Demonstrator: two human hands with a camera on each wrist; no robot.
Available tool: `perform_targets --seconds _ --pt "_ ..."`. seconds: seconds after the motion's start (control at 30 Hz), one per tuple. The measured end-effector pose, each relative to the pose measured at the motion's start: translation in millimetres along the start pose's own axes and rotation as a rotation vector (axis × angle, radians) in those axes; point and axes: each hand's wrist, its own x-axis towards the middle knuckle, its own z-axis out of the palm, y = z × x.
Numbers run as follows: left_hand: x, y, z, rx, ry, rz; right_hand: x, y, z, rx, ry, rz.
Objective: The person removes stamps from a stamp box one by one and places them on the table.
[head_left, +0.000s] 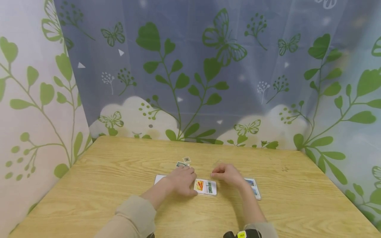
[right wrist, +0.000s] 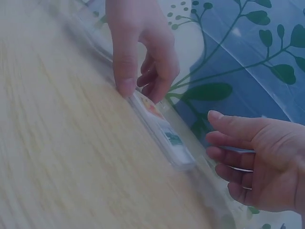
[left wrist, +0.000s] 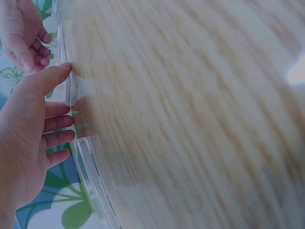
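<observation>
In the head view a flat white case point(head_left: 209, 187) with a clear cover lies on the table, showing an orange picture and a green one. My left hand point(head_left: 182, 181) holds its left end, thumb at the near edge and fingers at the far edge. The same clear-edged case point(right wrist: 164, 131) shows under the left thumb in the right wrist view. Just beyond its right end is my right hand point(head_left: 228, 174), above the table. The right fingers point(right wrist: 233, 157) are loosely curled, with nothing visible between them and the thumb.
Two small white-bordered pictures, a stamp-like one point(head_left: 186, 159) and a greenish one point(head_left: 182, 164), lie beyond the left hand. Another white case point(head_left: 159, 178) is partly hidden by the left arm. A case with blue pictures point(head_left: 253, 189) sits right of the right wrist. Patterned cloth point(head_left: 190, 82) hangs behind the table.
</observation>
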Motion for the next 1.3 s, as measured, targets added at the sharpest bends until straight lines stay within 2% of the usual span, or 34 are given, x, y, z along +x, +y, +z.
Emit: perform_targets --seconds 0.3,0.5,0.73,1.0,1.3 --pt "-0.7 0.0 -0.1 -0.023 0.004 0.005 -1.6 6.7 4.0 -0.033 0.005 -0.013" --pt "0.8 -0.9 0.4 -0.023 -0.001 0.004 -2.7 3.6 8.4 -0.066 -0.009 -0.008" --pt "0.9 -0.9 0.7 -0.019 -0.005 0.004 -7.1 -2.1 10.4 -0.081 -0.016 -0.04" --pt "1.2 -1.1 0.4 -0.023 -0.002 0.004 -2.7 2.3 13.1 -0.096 -0.005 0.043" --pt "0.7 -1.1 0.9 -0.022 -0.001 -0.003 -1.5 2.9 17.0 -0.094 -0.025 0.049"
